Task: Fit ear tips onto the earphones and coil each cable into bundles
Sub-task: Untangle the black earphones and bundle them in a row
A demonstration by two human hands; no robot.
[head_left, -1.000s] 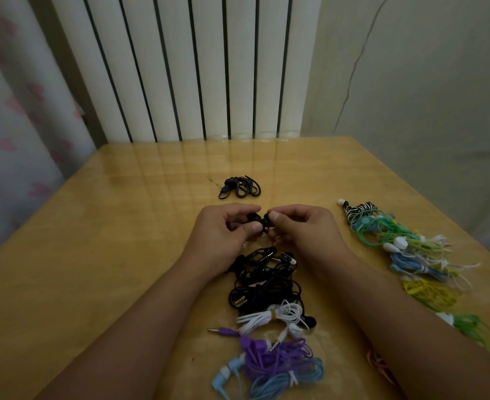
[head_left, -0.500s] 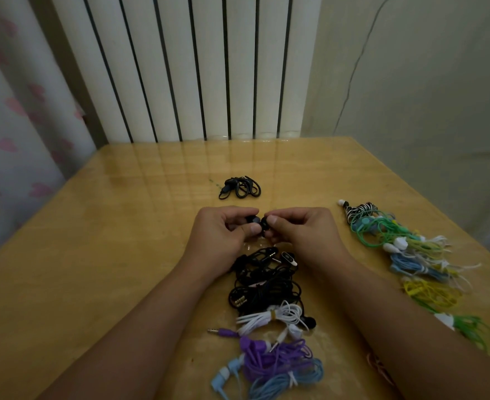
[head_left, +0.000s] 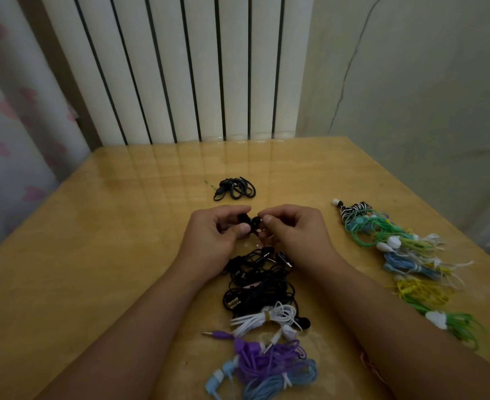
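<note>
Between the hands, above mid-table: black earbud (head_left: 244, 219) and black ear tip (head_left: 256, 223) are meeting end to end, lifted clear of the wood.
Left hand (head_left: 213, 239): pinching the earbud between thumb and curled forefinger, likely steadying the body so the nozzle is facing right.
Right hand (head_left: 291, 235): pinching the ear tip with thumb and fingertips, apparently pushing it onto the nozzle; whether it is seated, I cannot tell.
Why raised: holding the pair off the surface is giving both thumbs room to press and turn.
Black cable pile (head_left: 256, 280): lying just under the wrists, uncoiled; the earbud's lead is probably running down into it.
White bundle (head_left: 262, 317): sitting nearer the body, tied at the middle.
Purple and blue bundles (head_left: 272, 368): lying closest to the near edge.
Black ear hooks (head_left: 235, 188): resting just beyond the hands, apart from them.
Coloured bundle row (head_left: 405, 261): running along the right edge of the table (head_left: 108, 226), well apart from the right hand.
Open room: bare wood is stretching left of the left forearm and far side toward the radiator (head_left: 180, 67); the right margin is looking tight.
</note>
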